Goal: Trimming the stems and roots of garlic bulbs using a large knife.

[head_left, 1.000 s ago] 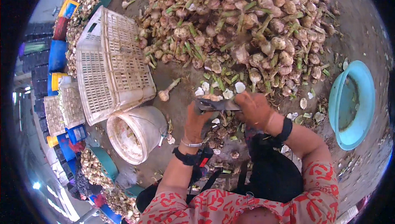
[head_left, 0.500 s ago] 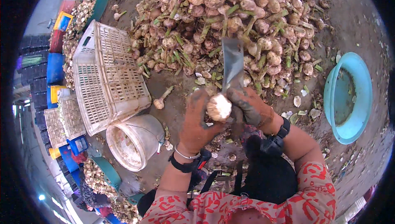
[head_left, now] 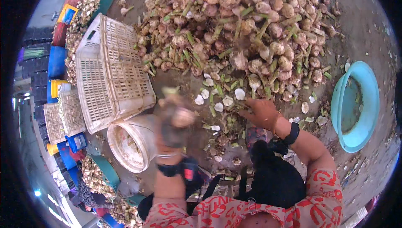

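My left hand [head_left: 169,127], gloved and smeared by motion, is near the white bucket with a pale garlic bulb [head_left: 183,117] in it. At its fingertips shows a blurred greenish stem [head_left: 171,90]; whether the hand touches it I cannot tell. My right hand [head_left: 264,114], in a brown glove, is low over the scraps below the garlic pile [head_left: 234,27]. Its fingers point left and look partly curled; what they hold, if anything, is hidden. No knife blade shows. Cut stems and pale round slices [head_left: 219,107] lie between the hands.
A dirty white slatted crate [head_left: 121,73] stands at the left, above a white bucket [head_left: 144,138] lying tilted. A turquoise basin [head_left: 374,106] sits at the right. More crates and garlic heaps [head_left: 94,173] line the far left. Dirt and peel cover the floor.
My left hand has moved left with the garlic bulb, away from the right hand. My right hand has turned and dropped a little; the wide blade it held upright is out of sight.
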{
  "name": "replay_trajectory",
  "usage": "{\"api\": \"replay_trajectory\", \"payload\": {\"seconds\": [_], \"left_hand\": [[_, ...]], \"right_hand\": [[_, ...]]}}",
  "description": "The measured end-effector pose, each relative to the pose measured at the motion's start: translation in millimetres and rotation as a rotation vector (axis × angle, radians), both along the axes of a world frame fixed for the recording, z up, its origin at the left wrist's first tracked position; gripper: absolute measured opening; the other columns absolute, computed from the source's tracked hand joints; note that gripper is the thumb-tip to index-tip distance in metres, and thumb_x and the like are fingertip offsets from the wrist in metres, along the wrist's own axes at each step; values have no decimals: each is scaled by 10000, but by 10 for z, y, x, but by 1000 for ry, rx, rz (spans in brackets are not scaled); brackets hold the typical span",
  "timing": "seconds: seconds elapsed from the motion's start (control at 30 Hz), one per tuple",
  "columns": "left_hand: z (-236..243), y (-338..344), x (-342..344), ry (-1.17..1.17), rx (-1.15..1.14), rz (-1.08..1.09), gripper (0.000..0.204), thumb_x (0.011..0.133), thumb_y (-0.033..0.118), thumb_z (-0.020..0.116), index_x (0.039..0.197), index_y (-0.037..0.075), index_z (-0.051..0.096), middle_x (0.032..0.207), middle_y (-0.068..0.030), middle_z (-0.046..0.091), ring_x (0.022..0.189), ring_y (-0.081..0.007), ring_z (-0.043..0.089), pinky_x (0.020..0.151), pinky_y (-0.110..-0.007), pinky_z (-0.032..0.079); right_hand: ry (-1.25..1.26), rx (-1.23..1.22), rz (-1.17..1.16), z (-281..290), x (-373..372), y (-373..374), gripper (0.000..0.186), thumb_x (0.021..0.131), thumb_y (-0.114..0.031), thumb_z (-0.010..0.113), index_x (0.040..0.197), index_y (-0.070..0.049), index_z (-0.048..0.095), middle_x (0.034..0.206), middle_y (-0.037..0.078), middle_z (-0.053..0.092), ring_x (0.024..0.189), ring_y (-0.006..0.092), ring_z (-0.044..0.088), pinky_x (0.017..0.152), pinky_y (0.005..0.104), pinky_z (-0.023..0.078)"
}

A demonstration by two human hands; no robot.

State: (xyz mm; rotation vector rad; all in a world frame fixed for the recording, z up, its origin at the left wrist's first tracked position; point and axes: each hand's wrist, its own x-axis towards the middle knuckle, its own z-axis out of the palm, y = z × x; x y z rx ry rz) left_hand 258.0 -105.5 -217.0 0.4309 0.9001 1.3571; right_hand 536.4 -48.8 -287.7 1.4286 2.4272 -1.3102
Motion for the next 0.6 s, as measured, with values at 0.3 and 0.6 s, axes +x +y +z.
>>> {"api": "replay_trajectory", "payload": {"seconds": [0.3,0.6], "left_hand": [[966,-151,-1848,955,31,761,372,877,236,517,1200,53,496,1163,-117,543,1084,-218,516,937,-396,425],[1542,356,1213,281,933,-541,384,771,147,622,1111,-1,522,1045,-142,556,985,-232,544,837,-375,416]], "right_hand": [[328,-82,-376,73,-87,28,348,804,-334,624,977,-35,588,836,219,621,812,375,598,730,435,456],[503,-359,-492,100,-170,-45,261,826,-204,607,989,-1,604,846,123,666,781,224,631,724,353,465]]}}
